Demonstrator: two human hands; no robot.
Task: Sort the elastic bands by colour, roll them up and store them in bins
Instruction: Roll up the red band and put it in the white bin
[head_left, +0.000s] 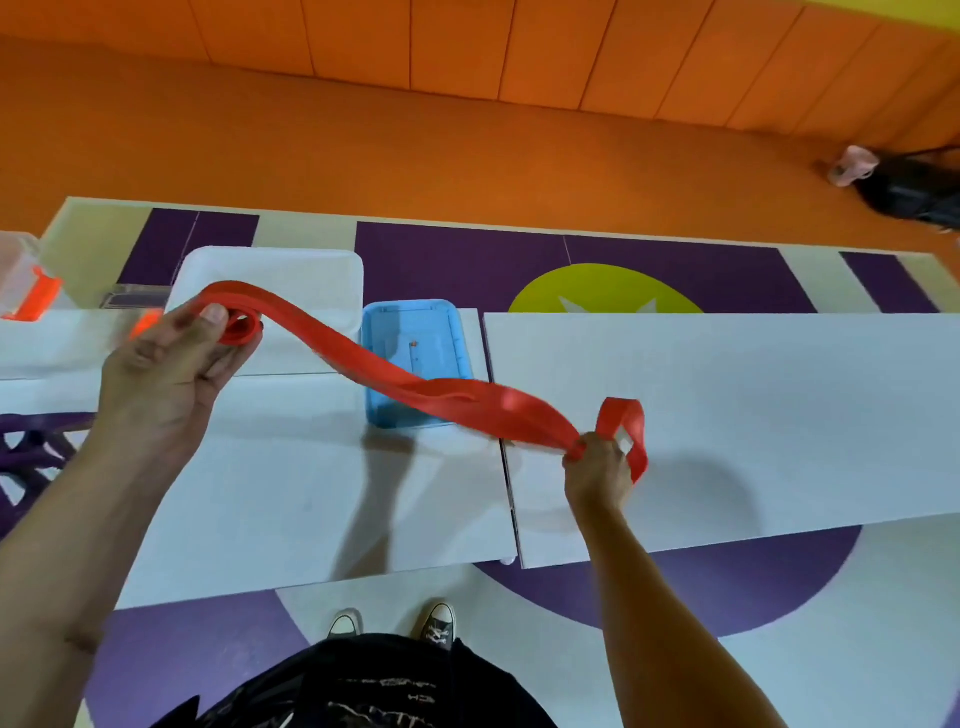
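The left hand (171, 358), at about nine o'clock in the view, is raised above the white bench (727, 415). Its thumb and curled fingers pinch the coiled end of a long, flat red elastic band (395, 379); a small roll of a turn or two shows just under the thumb tip. From that roll the red elastic band runs in a sagging, slightly twisted ribbon toward four o'clock, hanging clear of the bench and casting a shadow on it. It passes over a shallow blue plastic bin (415, 338) that sits on the bench near the centre of the view.

The right hand (597, 467), at about four o'clock from the blue plastic bin, is closed in a fist round the other end of the band. A short loop of band sticks out of the fist toward one o'clock.

A white rectangular plastic tray (291, 275) lies at ten o'clock from the blue plastic bin, just beside it. At the far nine o'clock edge stands a clear plastic box with an orange latch (26, 280). A black bag (914, 197) lies on the orange floor (363, 145) at two o'clock. The person's two dark canvas shoes (439, 621) show at six o'clock.
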